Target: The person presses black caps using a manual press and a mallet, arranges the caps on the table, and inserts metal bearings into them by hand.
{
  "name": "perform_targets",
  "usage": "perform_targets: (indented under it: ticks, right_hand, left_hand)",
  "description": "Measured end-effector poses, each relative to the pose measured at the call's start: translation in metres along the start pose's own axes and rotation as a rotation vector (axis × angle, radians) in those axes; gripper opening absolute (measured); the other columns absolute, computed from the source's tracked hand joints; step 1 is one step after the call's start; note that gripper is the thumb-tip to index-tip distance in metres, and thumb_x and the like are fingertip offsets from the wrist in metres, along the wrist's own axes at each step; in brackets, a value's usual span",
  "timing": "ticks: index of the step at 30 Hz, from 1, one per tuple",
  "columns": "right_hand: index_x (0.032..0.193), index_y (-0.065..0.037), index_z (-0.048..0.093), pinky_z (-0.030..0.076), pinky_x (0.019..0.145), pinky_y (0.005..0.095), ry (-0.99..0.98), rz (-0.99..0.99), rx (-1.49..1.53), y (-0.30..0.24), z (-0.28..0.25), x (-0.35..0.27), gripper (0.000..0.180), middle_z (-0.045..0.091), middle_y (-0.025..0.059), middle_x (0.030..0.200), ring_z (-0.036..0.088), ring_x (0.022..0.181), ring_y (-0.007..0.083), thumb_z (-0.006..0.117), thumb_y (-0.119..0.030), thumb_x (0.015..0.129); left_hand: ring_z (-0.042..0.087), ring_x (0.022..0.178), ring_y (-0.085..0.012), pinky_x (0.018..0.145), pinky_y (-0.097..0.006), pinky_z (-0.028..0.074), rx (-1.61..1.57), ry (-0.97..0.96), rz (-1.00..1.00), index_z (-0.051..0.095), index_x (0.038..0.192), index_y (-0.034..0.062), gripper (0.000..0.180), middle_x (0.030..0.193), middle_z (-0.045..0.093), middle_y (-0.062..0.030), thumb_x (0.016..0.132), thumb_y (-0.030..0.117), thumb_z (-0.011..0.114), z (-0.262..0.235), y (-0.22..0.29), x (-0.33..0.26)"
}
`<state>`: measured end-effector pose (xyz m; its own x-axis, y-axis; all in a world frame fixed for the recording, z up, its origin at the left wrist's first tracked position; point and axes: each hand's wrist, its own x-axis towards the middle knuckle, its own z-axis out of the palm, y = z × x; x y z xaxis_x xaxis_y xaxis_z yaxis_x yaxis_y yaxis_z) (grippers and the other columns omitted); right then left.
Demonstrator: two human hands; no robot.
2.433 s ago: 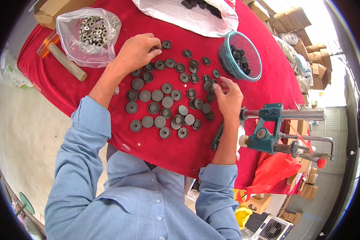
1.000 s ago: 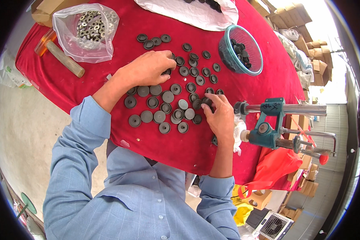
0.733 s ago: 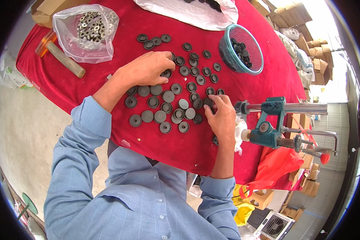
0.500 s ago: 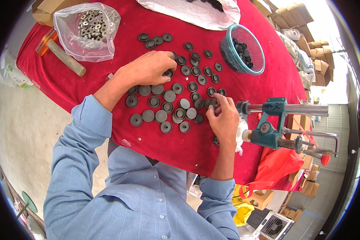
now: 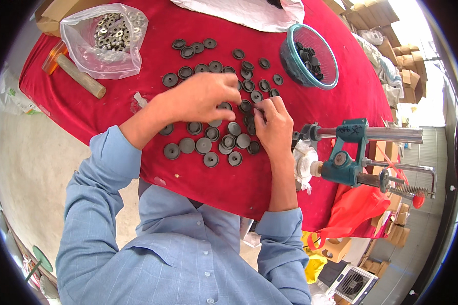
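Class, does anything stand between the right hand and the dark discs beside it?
Nothing visible does: the right hand is right at the discs, though whether it grips one is unclear. The bowl stands farther off and the press to the hand's right, neither in between.

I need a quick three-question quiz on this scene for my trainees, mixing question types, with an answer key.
1. True or false: round, dark-grey discs lie spread on the red cloth.
2. Choose: the round, teal-rimmed clear plastic basket stands (a) left of the discs, (b) right of them, (c) on top of them.
3. Which hand is nearer the teal metal press?

Key: 1 true; 2 b; 3 the right hand.
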<state>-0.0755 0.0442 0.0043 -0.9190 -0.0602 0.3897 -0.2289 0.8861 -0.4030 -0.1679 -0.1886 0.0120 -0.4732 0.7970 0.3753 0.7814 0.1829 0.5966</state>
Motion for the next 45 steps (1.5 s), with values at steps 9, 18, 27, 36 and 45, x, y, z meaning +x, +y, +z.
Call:
perform_targets:
  ticks: [9,18,27,36,45]
  right_hand:
    - [0.113,-0.005,0.074,0.053,0.084,0.0422,-0.147,0.146,0.113,-0.019,-0.027,-0.026,0.028,0.067,0.0124,0.103,0.068,0.095,0.0315,0.073,-0.003,0.085]
    - [0.112,-0.006,0.074,0.052,0.087,0.0428,-0.148,0.002,-0.048,-0.019,-0.026,-0.053,0.030,0.066,0.0109,0.108,0.066,0.100,0.0305,0.076,-0.004,0.083]
    - [0.116,-0.002,0.070,0.056,0.078,0.0424,-0.014,0.365,0.039,-0.012,-0.040,-0.062,0.026,0.066,0.0170,0.107,0.069,0.090,0.0344,0.071,-0.002,0.090]
    - [0.118,-0.003,0.071,0.055,0.085,0.0463,0.049,0.316,-0.124,0.005,-0.019,-0.048,0.033,0.066,0.0182,0.109,0.068,0.099,0.0373,0.078,-0.012,0.087]
    - [0.116,-0.007,0.072,0.054,0.081,0.0440,-0.128,-0.016,0.091,-0.034,-0.018,-0.062,0.034,0.063,0.0137,0.109,0.066,0.094,0.0334,0.078,-0.004,0.083]
  left_hand:
    - [0.064,0.095,-0.0267,0.084,-0.042,0.054,0.067,-0.198,0.149,0.077,0.102,0.0061,0.021,0.098,0.066,-0.0086,0.085,0.017,0.079,0.032,0.006,-0.006]
    - [0.069,0.079,-0.0314,0.072,-0.044,0.058,0.187,0.037,0.167,0.065,0.089,0.0008,0.012,0.081,0.065,-0.0127,0.087,0.010,0.072,0.048,0.002,0.000]
    - [0.068,0.081,-0.0323,0.073,-0.045,0.057,0.178,0.093,0.081,0.065,0.095,0.0011,0.009,0.084,0.065,-0.0127,0.087,0.004,0.068,0.051,0.004,-0.001]
    - [0.067,0.082,-0.0317,0.070,-0.044,0.055,0.184,0.166,0.037,0.069,0.098,0.0024,0.013,0.086,0.064,-0.0111,0.085,0.001,0.068,0.049,0.007,0.004]
    - [0.061,0.073,-0.0104,0.064,-0.027,0.048,0.054,0.427,-0.190,0.075,0.105,0.0023,0.014,0.083,0.066,-0.0042,0.094,-0.001,0.066,-0.030,0.021,-0.005]
